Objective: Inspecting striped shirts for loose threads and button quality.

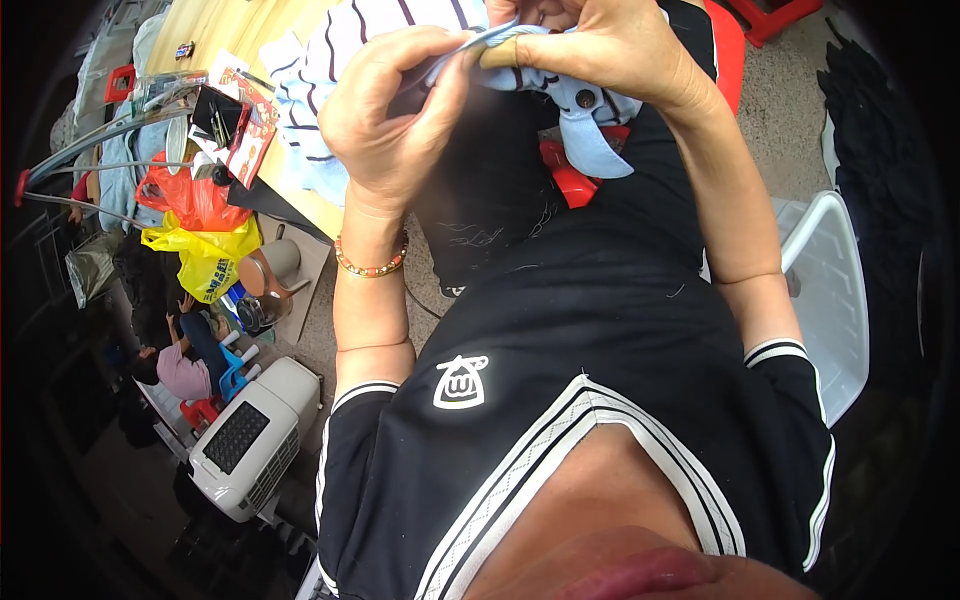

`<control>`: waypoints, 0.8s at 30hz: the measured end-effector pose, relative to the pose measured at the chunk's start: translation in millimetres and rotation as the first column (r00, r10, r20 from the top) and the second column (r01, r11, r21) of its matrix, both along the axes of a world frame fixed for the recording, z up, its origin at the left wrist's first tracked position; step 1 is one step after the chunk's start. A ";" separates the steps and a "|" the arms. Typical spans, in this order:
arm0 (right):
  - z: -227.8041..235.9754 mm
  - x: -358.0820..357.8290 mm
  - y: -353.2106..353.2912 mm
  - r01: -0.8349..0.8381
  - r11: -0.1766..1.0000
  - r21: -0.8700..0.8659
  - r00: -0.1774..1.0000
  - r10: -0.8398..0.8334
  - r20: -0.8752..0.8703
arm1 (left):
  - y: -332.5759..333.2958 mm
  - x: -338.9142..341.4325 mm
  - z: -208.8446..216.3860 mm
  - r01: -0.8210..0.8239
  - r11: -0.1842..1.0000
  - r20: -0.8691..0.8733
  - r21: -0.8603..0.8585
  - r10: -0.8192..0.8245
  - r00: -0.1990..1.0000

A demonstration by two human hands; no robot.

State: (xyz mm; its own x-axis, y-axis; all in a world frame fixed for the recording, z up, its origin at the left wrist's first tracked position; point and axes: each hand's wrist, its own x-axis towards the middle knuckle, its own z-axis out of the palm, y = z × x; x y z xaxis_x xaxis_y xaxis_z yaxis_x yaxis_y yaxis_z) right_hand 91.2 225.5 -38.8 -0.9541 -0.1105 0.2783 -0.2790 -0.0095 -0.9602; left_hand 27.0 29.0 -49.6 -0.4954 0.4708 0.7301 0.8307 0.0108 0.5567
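A white garment [345, 48] with dark stripes is bunched up over my lap and the table's edge. My left hand [395, 115], a beaded bracelet on its wrist, pinches a light blue folded edge [478, 42] of it between thumb and fingers. Opposite, my right hand [620, 48] grips the same edge, its thumb pointing toward the left fingertips. The right fingertips are partly hidden behind the cloth. Below the right hand hangs a light blue pointed flap [593, 148], with a dark round button [586, 98] just above it.
A wooden tabletop [215, 30] lies at the upper left. Beside it are a red plastic bag [195, 195], a yellow bag [210, 262] and a white wheeled appliance [262, 430]. A person [185, 372] sits farther left. At right stands a whitish plastic container [835, 300]; dark cloth [880, 150] lies beyond.
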 end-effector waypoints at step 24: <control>-17.9 52.3 -3.0 0.576 0.753 0.319 0.790 -0.412 -0.453 | 0.4 10.5 -5.8 -0.153 0.984 -0.410 -0.090 0.103 0.906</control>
